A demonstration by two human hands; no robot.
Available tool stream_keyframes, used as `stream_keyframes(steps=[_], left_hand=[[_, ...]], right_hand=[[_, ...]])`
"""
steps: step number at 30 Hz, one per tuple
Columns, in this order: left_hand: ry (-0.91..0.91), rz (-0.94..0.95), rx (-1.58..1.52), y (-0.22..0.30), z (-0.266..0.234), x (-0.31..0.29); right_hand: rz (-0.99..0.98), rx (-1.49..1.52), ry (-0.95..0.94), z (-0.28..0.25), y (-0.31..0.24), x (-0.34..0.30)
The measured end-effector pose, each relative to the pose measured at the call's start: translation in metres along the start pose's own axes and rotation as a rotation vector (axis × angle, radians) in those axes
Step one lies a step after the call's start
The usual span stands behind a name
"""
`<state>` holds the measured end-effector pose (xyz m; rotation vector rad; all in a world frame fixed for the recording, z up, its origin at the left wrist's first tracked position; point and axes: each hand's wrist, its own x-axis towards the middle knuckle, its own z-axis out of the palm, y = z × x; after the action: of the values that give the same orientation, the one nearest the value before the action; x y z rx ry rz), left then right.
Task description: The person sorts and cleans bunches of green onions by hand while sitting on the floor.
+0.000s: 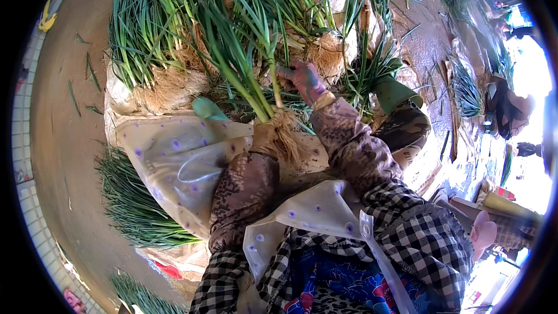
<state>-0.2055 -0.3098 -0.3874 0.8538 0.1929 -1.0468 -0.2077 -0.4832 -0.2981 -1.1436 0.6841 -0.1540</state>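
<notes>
A bunch of green onions (247,90) with long leaves and pale, stringy roots (285,134) stands slanted over my lap. My left hand (263,135) is closed around its lower end, its fingers largely hidden by stems and roots. One stalk (273,75) leans apart from the rest of the bunch, on its right side. My right hand (304,80), stained dark, is closed with thumb and fingers at that stalk. Camouflage sleeve covers (244,189) are on both my forearms. A clear plastic apron (174,148) with purple dots spreads over my lap.
Bundled green onions (145,40) lie roots toward me at the far left, with another root-ended bundle (325,55) beyond my right hand. More greens (142,197) lie at my left side. Loose leaves (72,96) litter the brown ground. A dark bag-like thing (508,107) is at the right.
</notes>
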Motion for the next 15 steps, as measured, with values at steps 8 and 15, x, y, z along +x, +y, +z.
stream_keyframes(steps=[8,15], left_hand=[[0.298,-0.064,-0.054,0.028,0.018,-0.008],[0.009,-0.036,-0.155,0.015,0.016,0.003]], right_hand=[[-0.025,0.015,0.066,-0.019,-0.023,-0.085],[-0.285,-1.605,-0.048,-0.125,0.046,-0.099]])
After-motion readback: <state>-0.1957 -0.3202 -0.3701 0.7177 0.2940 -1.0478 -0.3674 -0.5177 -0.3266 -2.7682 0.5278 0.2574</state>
